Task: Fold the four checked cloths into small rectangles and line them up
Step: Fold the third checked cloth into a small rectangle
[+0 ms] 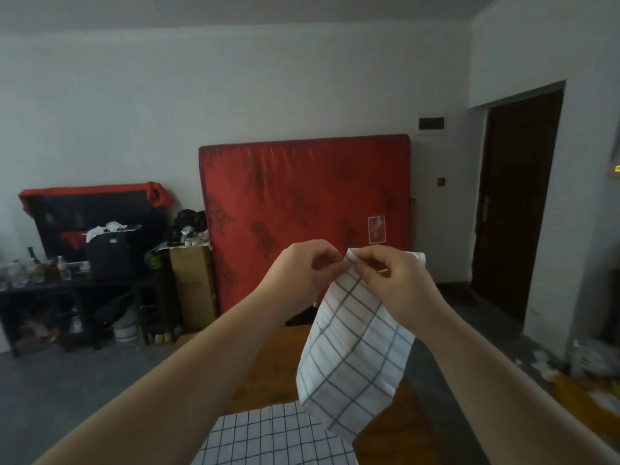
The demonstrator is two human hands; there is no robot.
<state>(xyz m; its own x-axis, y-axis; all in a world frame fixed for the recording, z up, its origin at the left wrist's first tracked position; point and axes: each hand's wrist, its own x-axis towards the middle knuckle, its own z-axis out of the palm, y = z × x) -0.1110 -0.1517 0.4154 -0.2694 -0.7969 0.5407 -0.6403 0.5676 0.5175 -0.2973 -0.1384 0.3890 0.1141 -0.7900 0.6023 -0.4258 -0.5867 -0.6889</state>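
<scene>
Head view: both hands raised at chest height, meeting at the top edge of a hanging cloth point(352, 350). Left hand point(302, 266) pinches the cloth's upper corner with curled fingers; right hand point(392, 280) grips the same top edge just beside it. A second cloth point(268, 434) lies flat on the wooden table point(265, 374) below. Red mattress point(302, 209) leans upright against the far wall.

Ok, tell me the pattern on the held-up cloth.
The hanging white fabric cloth has thin grey checks; head view.
</scene>
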